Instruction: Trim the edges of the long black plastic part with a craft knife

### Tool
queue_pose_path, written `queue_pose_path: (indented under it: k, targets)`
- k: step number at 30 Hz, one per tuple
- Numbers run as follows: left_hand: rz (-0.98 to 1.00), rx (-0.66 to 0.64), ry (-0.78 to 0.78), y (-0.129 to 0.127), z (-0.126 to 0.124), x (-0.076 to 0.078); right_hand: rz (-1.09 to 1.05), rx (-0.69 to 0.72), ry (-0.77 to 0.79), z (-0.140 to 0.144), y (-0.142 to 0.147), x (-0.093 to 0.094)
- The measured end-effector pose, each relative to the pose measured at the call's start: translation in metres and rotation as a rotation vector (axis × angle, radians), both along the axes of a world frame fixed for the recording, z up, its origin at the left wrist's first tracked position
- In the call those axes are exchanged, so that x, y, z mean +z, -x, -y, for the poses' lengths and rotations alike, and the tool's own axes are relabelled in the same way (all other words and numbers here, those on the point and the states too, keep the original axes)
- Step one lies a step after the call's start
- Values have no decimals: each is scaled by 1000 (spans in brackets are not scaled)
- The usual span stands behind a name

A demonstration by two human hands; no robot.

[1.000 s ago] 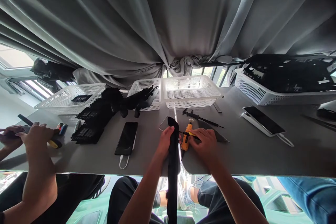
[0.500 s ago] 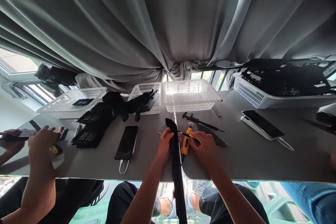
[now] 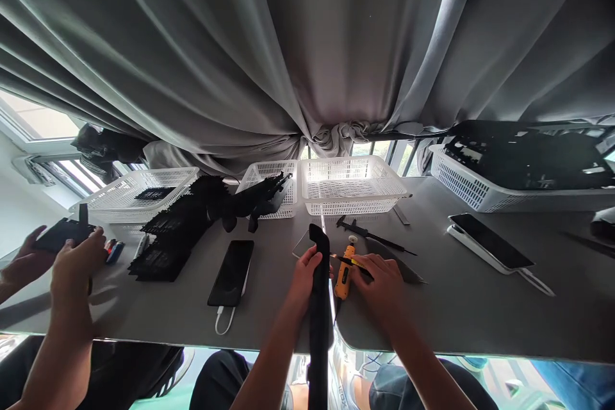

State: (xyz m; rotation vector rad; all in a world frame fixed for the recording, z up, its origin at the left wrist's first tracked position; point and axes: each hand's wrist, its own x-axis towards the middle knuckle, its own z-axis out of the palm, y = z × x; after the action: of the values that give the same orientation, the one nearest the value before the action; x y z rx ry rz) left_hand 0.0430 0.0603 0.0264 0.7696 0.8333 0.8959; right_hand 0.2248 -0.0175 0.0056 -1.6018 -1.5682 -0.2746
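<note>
My left hand [image 3: 303,274] grips a long black strip-shaped part [image 3: 319,307] that stands on the grey table [image 3: 456,314] and hangs down past its front edge. My right hand [image 3: 382,283] pinches a thin black and yellow tool [image 3: 352,262] just right of the strip. An orange electric screwdriver [image 3: 344,273] lies on the table between my two hands, touching neither that I can tell.
White baskets [image 3: 353,187] line the back, with one full of black parts at the right [image 3: 480,187]. Black parts [image 3: 177,224], two phones [image 3: 231,265] [image 3: 490,248] and a caliper [image 3: 369,232] lie about. A co-worker's hands [image 3: 72,256] hold a black part at the left.
The view has tilted slightly, my hands staying at the strip and tool. The co-worker at the left has lifted a black part up off the table.
</note>
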Motion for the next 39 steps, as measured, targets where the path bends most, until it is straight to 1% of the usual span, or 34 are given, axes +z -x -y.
queue_pose_path:
  k: [6,9,13,18,21,28,33,39]
  targets:
    - [7,-16,3,0,-1,0,-7,-22,-6,0,-2,1]
    - [11,-2,-5,-1,-1,-1,-1,-7,-18,-1,-1,1]
    - [13,6,-8,-1,0,-1,-7,-30,-18,0,0,2]
    - [28,26,21,-3,-1,-1,-1,52,11,3,1,5]
    - [25,34,25,-4,-1,0,7,57,40,3,1,5]
    - [-4,-99,-85,-6,5,3,5,-12,47,3,-4,5]
    - [-7,-112,-120,-6,7,2,-11,-47,83,4,-4,6]
    - [-29,-97,-164,-6,7,8,-9,-16,101,4,-1,9]
